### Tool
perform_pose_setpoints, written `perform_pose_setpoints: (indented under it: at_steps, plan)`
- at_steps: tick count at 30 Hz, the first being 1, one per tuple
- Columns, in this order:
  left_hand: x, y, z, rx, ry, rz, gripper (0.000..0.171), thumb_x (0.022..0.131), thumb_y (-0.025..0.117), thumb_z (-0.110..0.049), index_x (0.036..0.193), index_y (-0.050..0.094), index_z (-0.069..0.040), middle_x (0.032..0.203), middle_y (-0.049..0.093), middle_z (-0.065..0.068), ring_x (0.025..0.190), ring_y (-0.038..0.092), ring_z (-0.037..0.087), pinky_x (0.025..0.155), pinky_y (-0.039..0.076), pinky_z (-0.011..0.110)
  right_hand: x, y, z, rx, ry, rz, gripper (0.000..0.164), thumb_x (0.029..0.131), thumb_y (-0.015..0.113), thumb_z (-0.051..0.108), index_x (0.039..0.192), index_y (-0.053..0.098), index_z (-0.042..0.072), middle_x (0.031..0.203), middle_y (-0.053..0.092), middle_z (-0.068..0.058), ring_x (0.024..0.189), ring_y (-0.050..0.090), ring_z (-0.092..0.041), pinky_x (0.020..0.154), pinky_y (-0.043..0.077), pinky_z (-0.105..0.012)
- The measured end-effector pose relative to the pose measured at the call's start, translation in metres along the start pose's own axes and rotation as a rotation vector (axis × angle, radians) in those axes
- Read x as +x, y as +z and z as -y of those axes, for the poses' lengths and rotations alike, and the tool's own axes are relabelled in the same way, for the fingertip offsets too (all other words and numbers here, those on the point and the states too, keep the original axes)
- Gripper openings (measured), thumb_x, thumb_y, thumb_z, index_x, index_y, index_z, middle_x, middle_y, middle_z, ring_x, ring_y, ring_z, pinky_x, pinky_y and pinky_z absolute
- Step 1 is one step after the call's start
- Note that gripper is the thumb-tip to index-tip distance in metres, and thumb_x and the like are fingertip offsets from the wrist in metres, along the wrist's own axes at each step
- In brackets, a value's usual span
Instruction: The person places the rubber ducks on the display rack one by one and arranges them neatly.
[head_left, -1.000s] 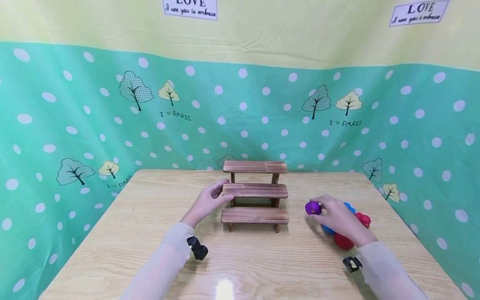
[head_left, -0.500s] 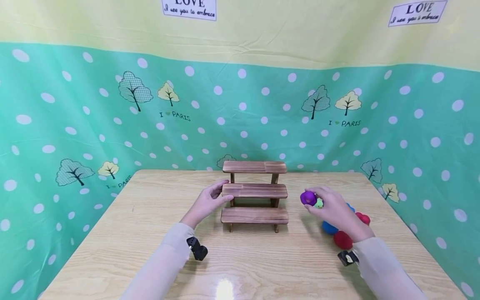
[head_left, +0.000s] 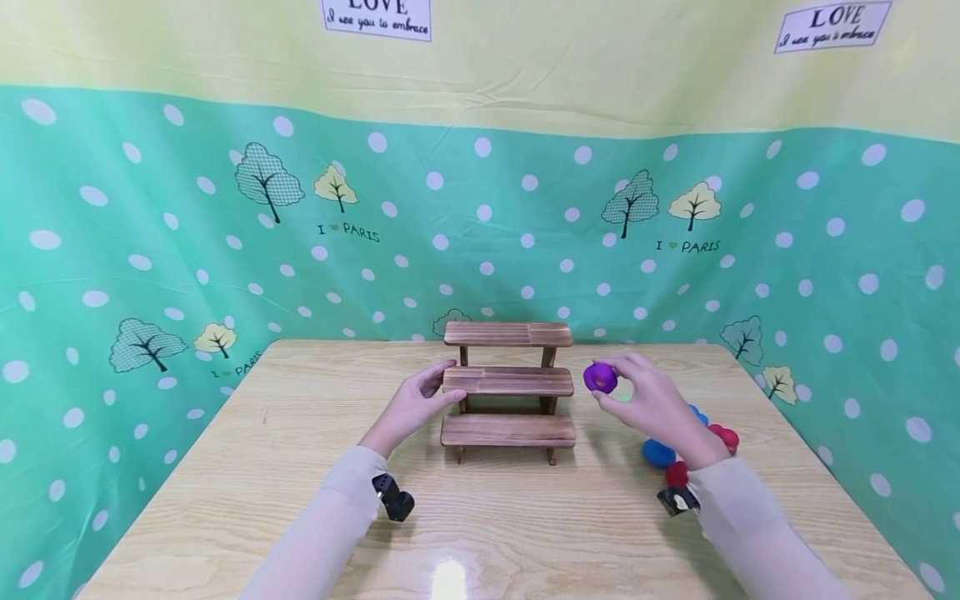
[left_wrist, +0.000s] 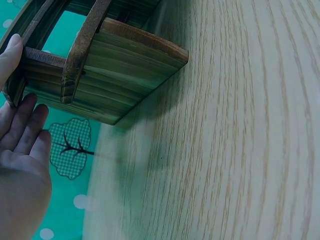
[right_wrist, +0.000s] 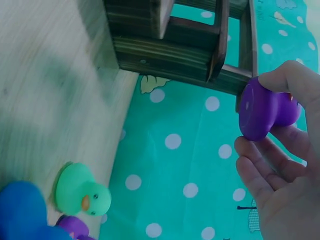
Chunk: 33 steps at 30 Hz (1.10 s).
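Observation:
In the head view a three-tier wooden stand (head_left: 507,430) stands mid-table. My left hand (head_left: 411,410) grips the left end of its middle step; the left wrist view has the thumb on one side of the board and the fingers on the other. To the right of the stand, my right hand (head_left: 654,406) holds a purple rubber duck (head_left: 600,377) above the table, near middle-step height. Seen from the right wrist, the duck's flat base (right_wrist: 252,110) faces the camera, pinched between thumb and fingers. The duck appears beside the stand's end there; contact cannot be judged.
On the table's right lie more rubber ducks: a green duck (right_wrist: 75,187), a blue duck (right_wrist: 22,205), another purple duck (right_wrist: 74,226), and red ducks (head_left: 723,437) partly behind my right forearm. A polka-dot curtain (head_left: 480,208) borders the table's back and sides.
My right hand has lifted the purple duck up and left from the group of ducks, closer to the stand. My left hand keeps its place on the middle step.

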<state>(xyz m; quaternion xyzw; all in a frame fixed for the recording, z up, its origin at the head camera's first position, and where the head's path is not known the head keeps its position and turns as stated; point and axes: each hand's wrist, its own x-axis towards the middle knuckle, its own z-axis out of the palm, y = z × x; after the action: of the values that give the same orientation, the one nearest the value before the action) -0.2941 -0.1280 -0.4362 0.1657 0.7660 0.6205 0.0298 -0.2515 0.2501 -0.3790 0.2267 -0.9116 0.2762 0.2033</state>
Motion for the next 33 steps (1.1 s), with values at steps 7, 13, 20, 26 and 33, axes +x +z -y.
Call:
perform_pose_setpoints:
  at_steps: [7, 13, 20, 26, 33]
  plan:
    - [0.001, 0.0, 0.005, 0.019, -0.004, -0.011, 0.068, 0.09, 0.077, -0.029, 0.149, 0.049, -0.013, 0.155, 0.039, 0.018, 0.141, 0.038, 0.035, 0.116, 0.032, 0.045, 0.013, 0.005, 0.007, 0.06, -0.041, -0.034, 0.048, 0.082, 0.083, 0.015, 0.126, 0.067, 0.005, 0.122, 0.065, -0.01, 0.111, 0.061, -0.028, 0.092, 0.053, -0.051]
    - [0.0, 0.001, 0.002, 0.004, -0.008, -0.001, 0.068, 0.092, 0.076, -0.024, 0.151, 0.045, -0.009, 0.157, 0.035, 0.019, 0.143, 0.035, 0.035, 0.117, 0.03, 0.047, 0.024, 0.015, 0.018, 0.123, -0.065, -0.047, 0.047, 0.083, 0.083, 0.015, 0.127, 0.067, 0.008, 0.126, 0.065, -0.007, 0.114, 0.061, -0.025, 0.097, 0.052, -0.046]
    - [0.001, 0.0, 0.002, 0.0, 0.005, 0.002, 0.068, 0.092, 0.076, -0.022, 0.151, 0.044, -0.007, 0.154, 0.04, 0.02, 0.14, 0.039, 0.036, 0.116, 0.033, 0.047, 0.038, 0.026, 0.032, 0.173, -0.066, -0.042, 0.047, 0.085, 0.081, 0.017, 0.13, 0.066, 0.011, 0.129, 0.063, -0.004, 0.119, 0.058, -0.023, 0.099, 0.05, -0.045]
    - [0.002, 0.001, 0.003, 0.01, 0.002, -0.004, 0.069, 0.09, 0.078, -0.029, 0.149, 0.048, -0.01, 0.156, 0.039, 0.014, 0.142, 0.038, 0.032, 0.116, 0.033, 0.042, 0.048, 0.037, 0.043, 0.236, -0.109, -0.042, 0.047, 0.085, 0.081, 0.016, 0.129, 0.067, 0.009, 0.126, 0.062, -0.004, 0.114, 0.06, -0.021, 0.097, 0.054, -0.04]
    - [0.001, -0.001, 0.004, 0.029, -0.015, -0.012, 0.072, 0.088, 0.079, -0.035, 0.15, 0.048, -0.012, 0.156, 0.04, 0.013, 0.141, 0.039, 0.031, 0.115, 0.033, 0.041, 0.061, 0.052, 0.052, 0.26, -0.133, -0.06, 0.046, 0.084, 0.083, 0.018, 0.127, 0.069, 0.01, 0.119, 0.064, -0.002, 0.1, 0.059, -0.017, 0.083, 0.056, -0.037]
